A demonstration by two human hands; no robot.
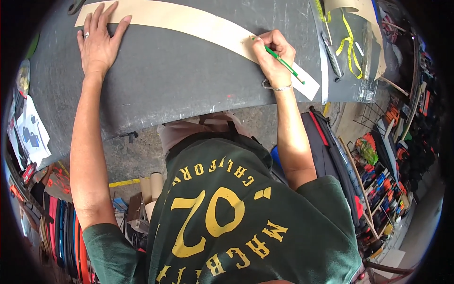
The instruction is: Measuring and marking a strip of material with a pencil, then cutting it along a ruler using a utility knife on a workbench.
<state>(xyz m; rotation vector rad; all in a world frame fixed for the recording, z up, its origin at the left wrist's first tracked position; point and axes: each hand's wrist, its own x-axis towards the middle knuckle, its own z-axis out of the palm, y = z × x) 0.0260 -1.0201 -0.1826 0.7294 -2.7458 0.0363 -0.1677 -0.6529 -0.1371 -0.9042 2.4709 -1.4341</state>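
Note:
A long strip of tan paper (189,20) lies across the dark tabletop (175,71); it looks curved in this view. My left hand (100,42) rests flat on the strip's left end, fingers spread, a ring on one finger. Toward the strip's right end, my right hand (275,57) grips a green pencil (286,65) with its tip down at the paper. The pencil's back end slants toward me, over the strip. A bracelet circles my right wrist.
Right of the strip lie a metal ruler (324,71), a utility knife (332,56) and a yellow measuring tape (350,45). Rolled tan paper (343,4) sits at the far right. Below the table, rolls of coloured material (66,232) stand at left; shelves of scraps (388,189) fill the right.

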